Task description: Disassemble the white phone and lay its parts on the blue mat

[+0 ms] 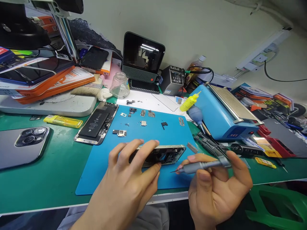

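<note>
My left hand (130, 172) grips an opened phone frame (176, 155), fingers over its top edge and thumb on the inner side. The frame is tilted up on its long edge above the blue mat (93, 179), with some parts showing inside. In my right hand (216, 191) is a grey precision screwdriver (201, 166), held between thumb and fingers. Its thin tip points left, just below the frame's right end and apart from it. On the mat behind lie a small board piece (120, 133), a metal part (143, 123), a black bracket (164, 125) and a camera module (132, 109).
Left of the mat lie a phone body with a black battery (96, 124), a yellow case (63, 121) and a purple-grey phone (24, 147). To the right stand a blue heating machine (216, 111), a blower bulb (195, 114) and several drivers (208, 143). A glass jar (120, 85) stands behind.
</note>
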`<state>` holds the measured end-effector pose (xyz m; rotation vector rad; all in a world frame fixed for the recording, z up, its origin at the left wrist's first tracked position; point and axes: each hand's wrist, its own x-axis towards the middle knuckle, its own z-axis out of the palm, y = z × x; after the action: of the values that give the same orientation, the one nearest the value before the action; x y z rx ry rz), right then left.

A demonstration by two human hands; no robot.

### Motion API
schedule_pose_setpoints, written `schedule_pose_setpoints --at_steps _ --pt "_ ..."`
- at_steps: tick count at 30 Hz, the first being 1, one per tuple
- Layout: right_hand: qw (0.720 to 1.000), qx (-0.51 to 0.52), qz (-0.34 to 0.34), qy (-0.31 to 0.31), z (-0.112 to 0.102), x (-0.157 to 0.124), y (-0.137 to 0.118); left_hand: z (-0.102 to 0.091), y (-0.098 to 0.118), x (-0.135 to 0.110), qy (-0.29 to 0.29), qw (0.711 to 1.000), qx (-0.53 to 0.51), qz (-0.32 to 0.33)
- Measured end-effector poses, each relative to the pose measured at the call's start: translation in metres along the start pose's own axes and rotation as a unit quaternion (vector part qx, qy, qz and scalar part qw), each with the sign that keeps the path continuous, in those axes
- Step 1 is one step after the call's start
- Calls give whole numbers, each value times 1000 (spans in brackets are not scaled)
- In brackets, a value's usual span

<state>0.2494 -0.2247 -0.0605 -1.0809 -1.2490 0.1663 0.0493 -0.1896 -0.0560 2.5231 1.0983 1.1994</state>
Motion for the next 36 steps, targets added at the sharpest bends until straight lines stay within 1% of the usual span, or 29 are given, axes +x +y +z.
schedule_pose_setpoints --at_steps 2,3,5,7,10,19,28,36 --pt "999 -27 -3 47 5 1 1 0 0 0 -3 1000 -1 -1" --pt "997 -50 -9 54 7 0 2 0 0 0 -4 1000 -1 -2" --pt "994 -98 -26 42 10 -2 4 0 0 0 -3 1000 -2 -4" --pt "989 -132 -59 31 12 -4 6 0 0 0 -3 1000 -5 -5" --pt "984 -152 -89 30 14 -7 8 1 0 0 -3 1000 -7 -6" --pt "985 -162 -60 8 13 -4 7 0 1 -1 -3 1000 1 -2" --pt "983 -170 -65 -14 12 -2 7 0 0 -1 -4 1000 -4 -4" --pt "952 -284 -110 -15 6 2 8 -5 -3 -1 -17 999 -29 3"
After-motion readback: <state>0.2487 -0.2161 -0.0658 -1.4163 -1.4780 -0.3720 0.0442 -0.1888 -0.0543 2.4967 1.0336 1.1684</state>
